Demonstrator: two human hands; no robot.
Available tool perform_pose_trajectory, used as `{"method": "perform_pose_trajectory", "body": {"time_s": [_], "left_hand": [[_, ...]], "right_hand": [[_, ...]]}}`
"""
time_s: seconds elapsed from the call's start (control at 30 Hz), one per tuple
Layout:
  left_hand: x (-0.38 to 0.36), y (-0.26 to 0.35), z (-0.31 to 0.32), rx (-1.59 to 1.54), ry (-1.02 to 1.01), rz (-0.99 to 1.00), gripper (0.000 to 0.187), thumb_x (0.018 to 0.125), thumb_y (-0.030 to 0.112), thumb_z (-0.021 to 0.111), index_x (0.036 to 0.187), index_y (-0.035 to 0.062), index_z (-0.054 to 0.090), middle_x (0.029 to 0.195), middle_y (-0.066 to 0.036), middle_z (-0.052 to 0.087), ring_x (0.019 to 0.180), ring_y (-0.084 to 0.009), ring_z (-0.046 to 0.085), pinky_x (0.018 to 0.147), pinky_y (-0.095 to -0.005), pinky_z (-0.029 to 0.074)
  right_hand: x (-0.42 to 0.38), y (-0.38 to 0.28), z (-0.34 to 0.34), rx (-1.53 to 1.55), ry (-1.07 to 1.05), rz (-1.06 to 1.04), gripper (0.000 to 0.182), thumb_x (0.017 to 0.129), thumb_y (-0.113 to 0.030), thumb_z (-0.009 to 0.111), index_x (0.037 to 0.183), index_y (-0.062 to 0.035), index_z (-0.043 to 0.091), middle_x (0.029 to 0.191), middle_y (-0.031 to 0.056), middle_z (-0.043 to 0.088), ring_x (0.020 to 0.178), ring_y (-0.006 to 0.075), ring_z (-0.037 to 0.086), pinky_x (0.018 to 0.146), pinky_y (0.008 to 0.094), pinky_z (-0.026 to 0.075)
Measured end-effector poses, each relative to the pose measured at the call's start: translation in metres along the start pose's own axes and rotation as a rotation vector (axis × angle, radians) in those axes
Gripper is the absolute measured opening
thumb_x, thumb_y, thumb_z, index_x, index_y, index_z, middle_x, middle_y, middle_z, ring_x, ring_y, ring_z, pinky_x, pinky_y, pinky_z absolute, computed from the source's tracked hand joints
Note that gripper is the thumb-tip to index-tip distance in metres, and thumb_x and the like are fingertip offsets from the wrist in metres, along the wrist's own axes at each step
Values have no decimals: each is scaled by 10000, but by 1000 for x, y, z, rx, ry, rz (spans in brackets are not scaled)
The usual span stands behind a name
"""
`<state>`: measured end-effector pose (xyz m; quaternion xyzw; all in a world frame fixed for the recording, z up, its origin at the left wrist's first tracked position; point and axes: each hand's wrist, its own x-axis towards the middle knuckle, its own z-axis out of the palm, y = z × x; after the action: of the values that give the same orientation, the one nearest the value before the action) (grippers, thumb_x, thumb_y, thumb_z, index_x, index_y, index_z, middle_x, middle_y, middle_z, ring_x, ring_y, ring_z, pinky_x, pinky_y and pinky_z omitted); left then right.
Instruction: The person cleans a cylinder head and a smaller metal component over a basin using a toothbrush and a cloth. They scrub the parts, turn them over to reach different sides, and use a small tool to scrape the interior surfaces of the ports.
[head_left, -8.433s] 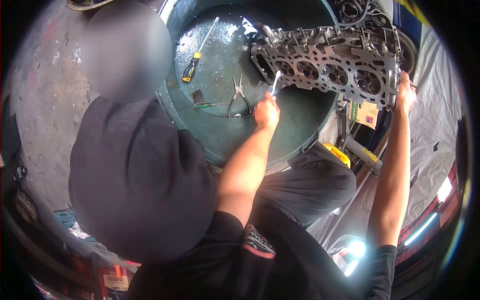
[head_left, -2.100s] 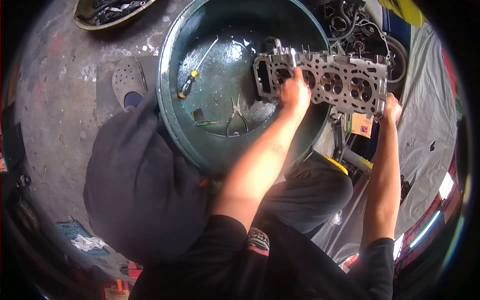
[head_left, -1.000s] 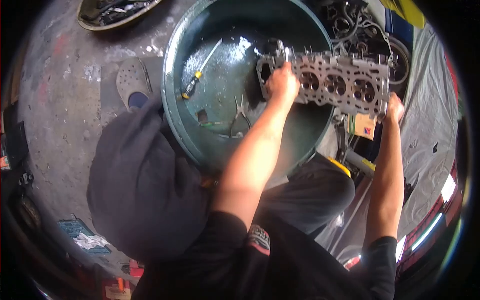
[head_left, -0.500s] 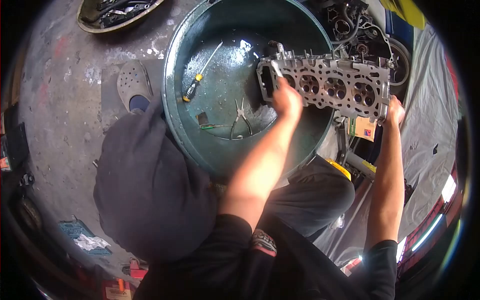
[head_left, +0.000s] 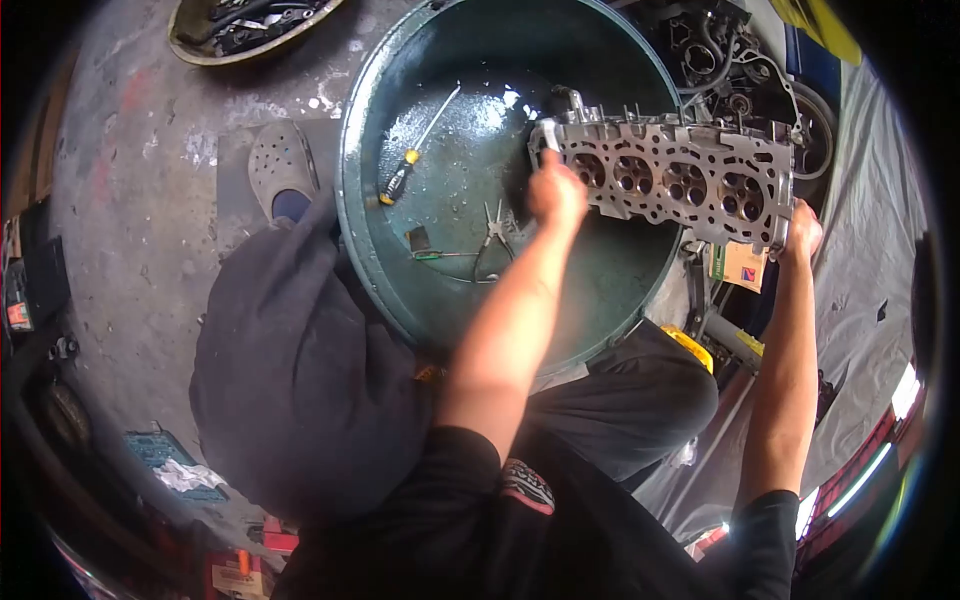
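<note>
A grey metal cylinder head [head_left: 655,215] is tilted up over the right rim of a large dark green tub [head_left: 352,150], its face with several round chambers turned toward me. My right hand [head_left: 803,232] is closed around its right end. At the left end, my left hand [head_left: 557,195] is closed on a short tool with a pale, shiny end [head_left: 549,134]; its exact kind is not clear. Inside the tub lie a yellow-and-black screwdriver [head_left: 398,182], pliers [head_left: 494,232] and a small green-handled screwdriver [head_left: 428,255].
Engine parts [head_left: 715,60] stand behind the tub on the right, with a small cardboard box [head_left: 745,267] beneath the cylinder head. A basin [head_left: 200,58] of dark parts sits at the upper left. Grey sheeting [head_left: 850,250] spreads along the right.
My left hand has moved left with the tool, toward the left end of the cylinder head. My right hand keeps its grip. The whole view has shifted slightly.
</note>
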<state>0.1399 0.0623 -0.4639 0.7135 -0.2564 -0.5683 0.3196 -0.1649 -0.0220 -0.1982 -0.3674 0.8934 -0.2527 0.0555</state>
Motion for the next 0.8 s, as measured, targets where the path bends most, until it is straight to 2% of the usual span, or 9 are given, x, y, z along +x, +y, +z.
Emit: {"method": "perform_pose_trajectory", "body": {"time_s": [0.07,0.17,0.27,0.3,0.47,0.6,0.67,0.73,0.8], "left_hand": [[36,-24,-4,-36,32,-155,182,883,200,533,970,87,647,935,-207,698,879,-398,680,765,-482,516],[48,-35,-37,-10,70,23,223,880,180,544,1041,65,647,978,-227,686,944,-416,664,824,-471,520],[66,-48,-41,-127,70,337,265,893,158,576,1120,56,670,1014,-204,697,990,-337,674,880,-373,504],[72,-45,-40,-125,33,435,297,902,172,576,1170,82,666,1022,-199,698,995,-351,671,903,-377,504],[86,-20,-42,304,-177,255,287,896,199,581,1154,115,675,1061,-211,683,1012,-388,649,890,-447,513],[45,-19,-30,81,115,232,282,895,154,574,1160,96,653,896,-210,699,851,-400,685,743,-448,536],[44,-22,-21,-109,19,372,294,889,173,585,1163,94,659,926,-206,701,889,-389,685,788,-447,535],[61,-21,-2,59,29,549,308,886,198,597,1172,105,663,950,-197,704,924,-383,680,836,-443,529],[66,8,-19,102,-36,449,301,885,220,608,1160,116,676,976,-195,701,957,-380,673,876,-437,521]], "right_hand": [[4,-3,2,-35,8,-48,400,826,-296,574,1042,10,716,928,113,709,801,208,665,746,347,516],[27,4,9,32,-52,-16,403,848,-296,576,1074,10,711,949,113,713,827,199,665,771,337,514],[54,5,16,-67,-66,-84,422,850,-332,620,1110,-12,709,992,116,718,867,200,667,796,337,512],[68,10,17,-85,-66,-89,427,846,-337,622,1117,-18,709,995,117,718,869,201,666,800,338,510],[58,-14,20,-156,-94,-76,451,835,-357,627,1138,-34,712,1008,122,721,890,206,666,826,337,501],[40,-25,23,-235,2,-54,459,828,-348,627,1151,-31,708,1014,116,722,919,202,661,843,325,486],[54,-14,23,-145,-66,-67,458,834,-354,620,1144,-29,709,1015,118,722,906,203,657,835,324,488],[51,-15,19,-177,-73,-52,456,839,-359,612,1140,-31,710,1016,120,722,902,207,654,835,326,488],[80,0,19,-145,-130,-158,459,845,-378,607,1139,-42,715,1015,136,720,906,216,650,841,333,487]]}}
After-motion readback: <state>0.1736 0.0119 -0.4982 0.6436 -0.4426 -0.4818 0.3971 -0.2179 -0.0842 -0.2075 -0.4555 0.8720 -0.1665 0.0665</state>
